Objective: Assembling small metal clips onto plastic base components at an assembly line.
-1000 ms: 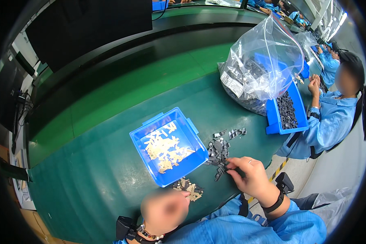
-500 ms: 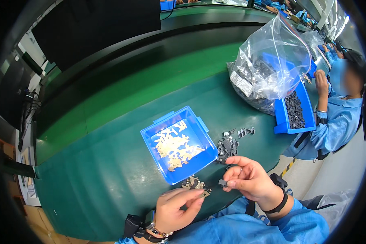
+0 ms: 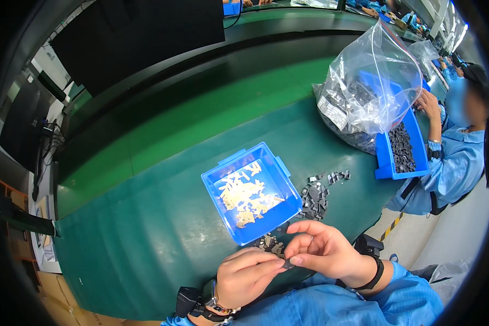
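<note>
A small dark grey plastic part (image 3: 288,264) is pinched at the fingertips of my right hand (image 3: 328,254). My left hand (image 3: 245,276) meets it there, thumb and index finger pressed together; whatever they grip is mostly hidden. Just beyond my fingers lies a small pile of tan and dark pieces (image 3: 270,243). A blue bin (image 3: 238,234) beside it contains many flat cream-coloured pieces (image 3: 244,195). To the right of that bin, loose dark grey parts (image 3: 314,200) are heaped on the green mat.
A large clear plastic bag (image 3: 353,108) of dark parts stands at the back right. Next to it, a blue bin (image 3: 384,157) holds dark parts, with a co-worker (image 3: 445,157) in blue behind it. A black panel (image 3: 136,38) rises at the far left above the green table (image 3: 146,233).
My two hands have come together, so the grey part now touches the left fingertips. The view has shifted slightly. The co-worker's raised hand has lowered toward the bag.
</note>
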`<state>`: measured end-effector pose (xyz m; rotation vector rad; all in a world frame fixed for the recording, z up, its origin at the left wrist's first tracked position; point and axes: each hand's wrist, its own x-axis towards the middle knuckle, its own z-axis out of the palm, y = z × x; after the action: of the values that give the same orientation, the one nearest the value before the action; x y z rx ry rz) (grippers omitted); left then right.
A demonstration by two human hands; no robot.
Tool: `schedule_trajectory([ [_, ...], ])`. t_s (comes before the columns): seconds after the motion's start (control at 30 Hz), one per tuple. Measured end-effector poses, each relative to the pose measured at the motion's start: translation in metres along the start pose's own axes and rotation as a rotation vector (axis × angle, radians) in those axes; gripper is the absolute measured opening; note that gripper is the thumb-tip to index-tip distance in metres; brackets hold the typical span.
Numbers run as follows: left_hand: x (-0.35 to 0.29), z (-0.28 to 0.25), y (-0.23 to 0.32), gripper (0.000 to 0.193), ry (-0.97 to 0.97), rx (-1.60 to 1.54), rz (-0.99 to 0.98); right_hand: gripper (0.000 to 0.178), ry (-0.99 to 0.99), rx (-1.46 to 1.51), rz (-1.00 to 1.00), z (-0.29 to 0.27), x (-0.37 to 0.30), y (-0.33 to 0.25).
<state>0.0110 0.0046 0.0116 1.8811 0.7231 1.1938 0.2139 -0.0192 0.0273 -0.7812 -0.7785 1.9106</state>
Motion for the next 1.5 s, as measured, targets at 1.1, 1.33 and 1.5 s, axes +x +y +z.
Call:
schedule_trajectory([
  [1.1, 0.001, 0.000, 0.001, 0.019, 0.080, 0.171, -0.080, 0.009, 0.155, -0.775, -0.166, 0.009, 0.015, -0.016],
  [1.33, 0.001, 0.000, 0.002, 0.018, 0.075, 0.170, -0.095, 0.009, 0.152, -0.760, -0.171, 0.008, 0.015, -0.014],
  [1.5, 0.001, 0.000, 0.002, 0.017, 0.071, 0.161, -0.105, 0.009, 0.155, -0.754, -0.145, 0.009, 0.015, -0.017],
])
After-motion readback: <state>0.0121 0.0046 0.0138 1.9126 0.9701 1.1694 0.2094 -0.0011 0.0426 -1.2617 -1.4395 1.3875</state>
